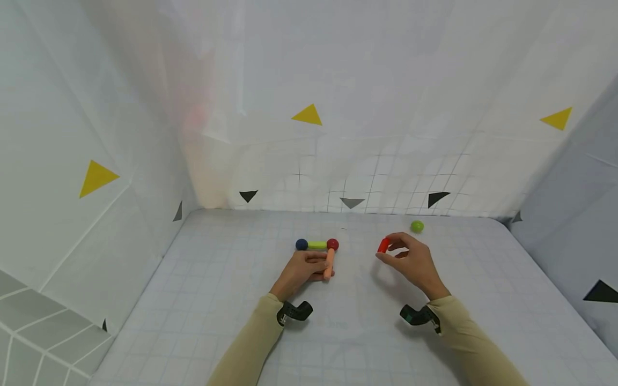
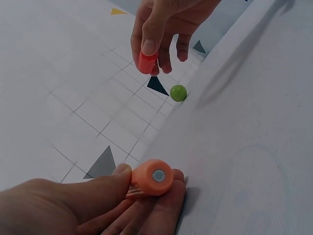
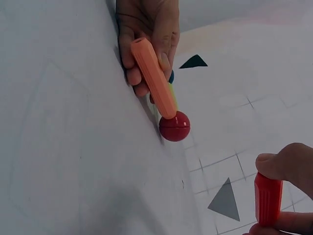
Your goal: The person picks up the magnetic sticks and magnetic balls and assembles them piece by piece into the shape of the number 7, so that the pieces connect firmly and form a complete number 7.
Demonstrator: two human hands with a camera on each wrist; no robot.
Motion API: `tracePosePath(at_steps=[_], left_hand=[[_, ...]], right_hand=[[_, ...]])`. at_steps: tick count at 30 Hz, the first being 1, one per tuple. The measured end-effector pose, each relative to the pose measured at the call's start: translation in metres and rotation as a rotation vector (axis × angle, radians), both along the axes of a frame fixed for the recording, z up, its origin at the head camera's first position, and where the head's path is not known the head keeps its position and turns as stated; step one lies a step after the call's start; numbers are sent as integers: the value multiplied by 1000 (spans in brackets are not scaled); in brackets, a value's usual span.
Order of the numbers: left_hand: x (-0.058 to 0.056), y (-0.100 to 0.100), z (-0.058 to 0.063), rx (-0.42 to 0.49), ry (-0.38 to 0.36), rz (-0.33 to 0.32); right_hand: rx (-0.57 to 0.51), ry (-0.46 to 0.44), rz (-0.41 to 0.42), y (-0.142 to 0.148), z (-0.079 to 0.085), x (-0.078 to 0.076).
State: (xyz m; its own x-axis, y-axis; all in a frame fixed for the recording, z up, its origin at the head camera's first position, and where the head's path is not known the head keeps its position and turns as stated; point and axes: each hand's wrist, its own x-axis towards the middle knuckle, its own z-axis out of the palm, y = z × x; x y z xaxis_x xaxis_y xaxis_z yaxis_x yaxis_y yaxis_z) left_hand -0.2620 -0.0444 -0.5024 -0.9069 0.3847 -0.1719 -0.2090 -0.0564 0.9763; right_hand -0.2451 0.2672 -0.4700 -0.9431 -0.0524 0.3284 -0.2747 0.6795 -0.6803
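Note:
My left hand [image 1: 304,268] pinches an orange magnetic rod [image 1: 330,264] between thumb and fingers. One end of that rod meets a dark red ball [image 1: 332,244]; its other end, with a round metal disc, faces the left wrist camera. From the red ball a yellow-green rod [image 1: 317,245] runs left to a dark blue ball [image 1: 301,244]. On the right, my right hand [image 1: 415,262] holds a short red rod [image 1: 383,245] by its ends, thumb below and fingertip above, raised over the table. In the right wrist view the red rod [image 3: 268,199] shows its ridged side.
A green ball [image 1: 417,226] lies at the back of the white table [image 1: 357,332], just behind the right hand. White sheet walls with yellow and dark triangles enclose the table at the back and both sides. Each wrist wears a black camera mount.

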Motion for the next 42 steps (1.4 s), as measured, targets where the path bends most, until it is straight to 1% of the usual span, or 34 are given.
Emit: tracePosePath(at_steps=[5,9,13,17,21,25,30,34,42], left_hand=[[1,0,1,-3,9,1],[0,1,2,-4,13,5],[1,2,2,-10,6,12],[2,2,2,-19,-1,16],[1,2,3,-29,14,11],[1,1,3,-33,29,4],[0,1,1,-37,30,3],[0,1,-1,-36,22,7],[0,0,2,-41,29,5]], right_hand=[[-4,0,37,-10,1,2],[-10,-6,44,-15,2,4],[-22,-14,56,-21,2,7],[-30,-7,85,-28,2,11],[-39,14,112,-36,4,14],[-47,3,128,-45,5,18],[-53,-8,149,-54,3,22],[-58,-8,184,-60,0,26],[-67,6,250,-73,-4,30]])
